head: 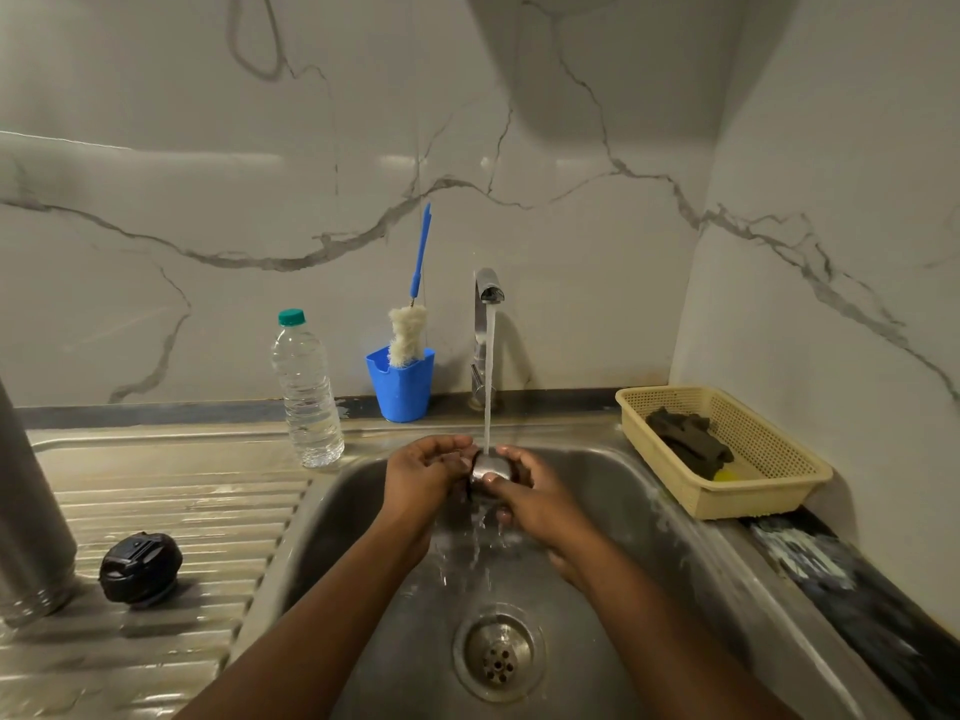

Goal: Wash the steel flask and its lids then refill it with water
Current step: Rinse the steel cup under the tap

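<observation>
Directly below the tap, the steel lid is held in the grip of left hand and right hand; the black lid lies nearer the left hand.

A stainless steel sink unit carries everything. On its ribbed drainboard at the near left stands the steel flask, with a black lid just to its right. Farther back, a clear water bottle stands upright near the basin's left rim. On the far ledge sit a blue cup and the tap. At the right, a cream basket rests on the rim.
</observation>
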Motion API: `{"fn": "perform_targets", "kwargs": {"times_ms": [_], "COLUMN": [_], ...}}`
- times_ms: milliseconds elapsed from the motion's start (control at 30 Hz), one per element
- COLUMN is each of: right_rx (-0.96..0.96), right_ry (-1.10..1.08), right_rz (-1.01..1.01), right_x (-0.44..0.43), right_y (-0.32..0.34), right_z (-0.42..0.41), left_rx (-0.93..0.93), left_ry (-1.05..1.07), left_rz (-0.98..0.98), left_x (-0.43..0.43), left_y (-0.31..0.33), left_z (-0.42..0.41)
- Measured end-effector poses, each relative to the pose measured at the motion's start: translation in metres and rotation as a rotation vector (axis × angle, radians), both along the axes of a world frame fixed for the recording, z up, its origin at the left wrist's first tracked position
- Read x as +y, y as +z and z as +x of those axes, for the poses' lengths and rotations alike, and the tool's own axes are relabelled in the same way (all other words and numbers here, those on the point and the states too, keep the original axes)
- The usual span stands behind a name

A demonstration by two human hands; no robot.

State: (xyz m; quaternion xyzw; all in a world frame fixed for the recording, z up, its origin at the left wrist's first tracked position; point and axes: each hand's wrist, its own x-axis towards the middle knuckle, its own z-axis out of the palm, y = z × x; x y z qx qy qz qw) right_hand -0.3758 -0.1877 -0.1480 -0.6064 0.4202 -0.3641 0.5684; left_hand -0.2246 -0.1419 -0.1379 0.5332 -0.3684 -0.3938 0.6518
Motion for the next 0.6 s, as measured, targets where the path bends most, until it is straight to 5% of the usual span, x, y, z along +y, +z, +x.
{"fn": "perform_targets", "kwargs": {"times_ms": [267,600], "right_rx": [-0.264,0.107], "right_ry": [-0.035,0.032], "right_rz": [0.115,-0.191], "right_x": [-0.001,0.007], "right_y": [0.008,0.002], "right_z": [-0.003,-0.001], "left_rx": [-0.009,-0.093], "left_ry": [0.133,0.095], "left_rz": [0.051,0.039], "left_x": [-0.004,-0.004], "left_y": [-0.007,-0.010], "left_z": [0.005,0.002]}}
